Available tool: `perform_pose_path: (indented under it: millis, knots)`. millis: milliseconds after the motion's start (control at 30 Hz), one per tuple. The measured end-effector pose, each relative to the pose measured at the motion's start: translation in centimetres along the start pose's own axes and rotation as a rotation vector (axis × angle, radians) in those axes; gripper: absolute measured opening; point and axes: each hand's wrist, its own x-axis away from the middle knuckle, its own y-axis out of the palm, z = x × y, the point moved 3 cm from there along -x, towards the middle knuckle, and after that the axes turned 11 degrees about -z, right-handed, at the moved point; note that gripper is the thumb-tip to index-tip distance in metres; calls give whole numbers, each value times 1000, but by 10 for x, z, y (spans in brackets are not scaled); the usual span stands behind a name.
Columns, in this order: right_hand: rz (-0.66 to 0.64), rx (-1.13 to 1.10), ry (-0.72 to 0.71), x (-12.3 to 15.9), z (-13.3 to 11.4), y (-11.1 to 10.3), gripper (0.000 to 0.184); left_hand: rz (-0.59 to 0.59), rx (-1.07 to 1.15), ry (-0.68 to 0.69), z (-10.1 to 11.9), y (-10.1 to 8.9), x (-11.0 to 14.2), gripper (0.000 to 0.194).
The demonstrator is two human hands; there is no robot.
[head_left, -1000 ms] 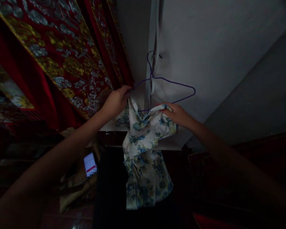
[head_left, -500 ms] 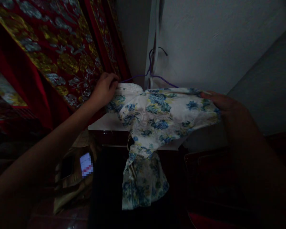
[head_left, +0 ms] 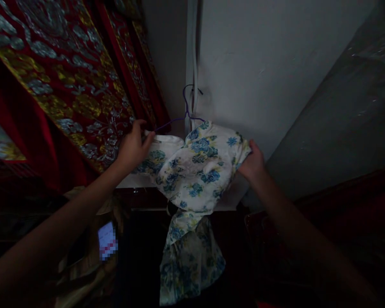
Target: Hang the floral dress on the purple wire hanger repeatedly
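Hands well apart here, one to each side of the shirt (head_left: 199, 167): the left hand (head_left: 134, 145) clasps its shoulder at the left end of the purple hanger (head_left: 187, 112), while the right hand (head_left: 254, 160) grips the sleeve at the far right. And the floral shirt hangs over the hanger's right arm, its lower part dangling below! The hanger's hook sits up against the pale wall (head_left: 259, 81), red embroidered cloth (head_left: 70, 85) to the left, a lit phone (head_left: 106, 237) lower down.
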Motion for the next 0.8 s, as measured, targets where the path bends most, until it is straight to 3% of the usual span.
perform_pose_path:
  millis: [100,233,300,333,433,500,533,667,733,800]
  knots:
    - [-48,-161,-57,-1,-26,-5,82,8,-3,-22,5,-2,-2,48]
    - [-64,-184,-130,8,-78,12,83,75,67,-17,11,-4,-15,40]
    - [-108,-140,-149,20,-90,27,80,85,96,5,11,-3,-21,30]
    - [-190,-113,-160,29,-91,36,77,77,129,15,10,-1,-21,28]
    - [-666,64,-145,56,-69,64,59,6,379,36,12,7,-14,38]
    - [-822,286,-182,68,-43,75,47,-48,607,46,23,14,-3,48]
    - [-783,410,-234,69,-32,79,52,-67,730,40,32,18,2,52]
    - [-433,826,-527,67,-4,96,109,-213,1349,-82,79,34,18,55]
    - [-357,923,-655,71,0,108,115,-318,1620,-138,102,41,23,51]
    - [-299,917,-725,77,1,112,108,-358,1757,-144,113,47,28,42]
